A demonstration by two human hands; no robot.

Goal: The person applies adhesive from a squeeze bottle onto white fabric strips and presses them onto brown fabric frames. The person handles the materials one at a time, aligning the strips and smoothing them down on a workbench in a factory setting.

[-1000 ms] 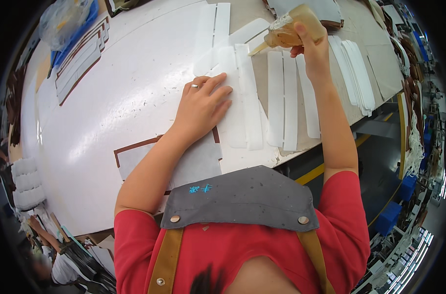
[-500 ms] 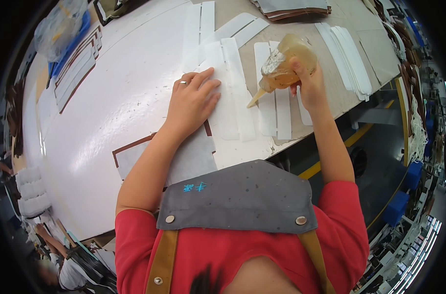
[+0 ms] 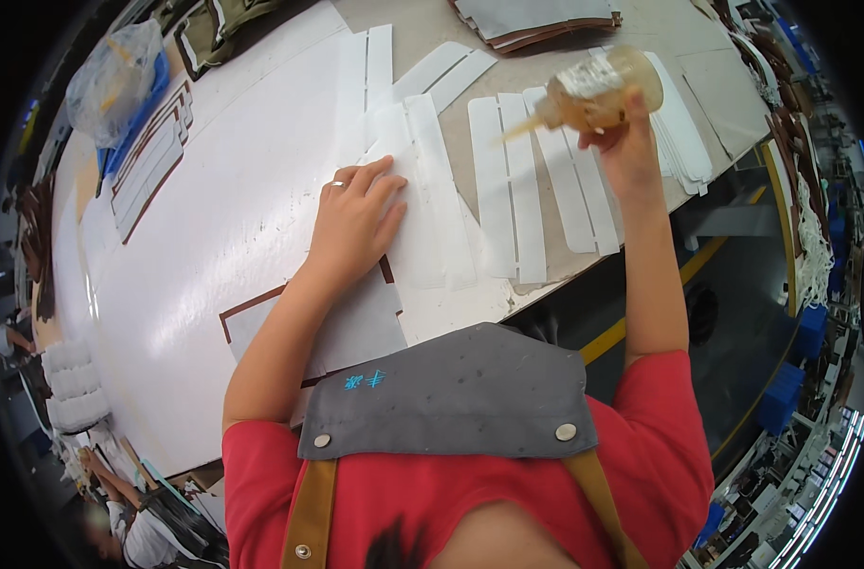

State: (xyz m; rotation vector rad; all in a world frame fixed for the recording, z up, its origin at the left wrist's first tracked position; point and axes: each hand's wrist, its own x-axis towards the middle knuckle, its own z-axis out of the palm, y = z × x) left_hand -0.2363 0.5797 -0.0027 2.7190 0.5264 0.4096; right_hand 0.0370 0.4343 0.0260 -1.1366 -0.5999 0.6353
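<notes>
My right hand (image 3: 625, 147) grips a translucent squeeze bottle (image 3: 603, 95) with amber liquid and a narrow nozzle. The bottle is tilted, nozzle pointing left and down, above a white slotted strip (image 3: 496, 180); a second slotted strip (image 3: 576, 194) lies partly below the bottle. My left hand (image 3: 361, 211) rests with fingers spread at the edge of a long white panel (image 3: 440, 204), wearing a ring. Under my left forearm lies a grey sheet (image 3: 361, 322) with brown edging.
More white slotted pieces (image 3: 451, 71) lie farther back, partly overlapping. A fanned pile of white strips (image 3: 679, 142) is at the right, and a stack of grey and brown sheets (image 3: 541, 21) at the back. Brown-edged pieces (image 3: 152, 161) and a plastic bag (image 3: 114, 81) sit at the far left.
My right hand has lifted the bottle up and to the right, away from the long white panel. The view has shifted slightly; my left hand stays on the panel's edge.
</notes>
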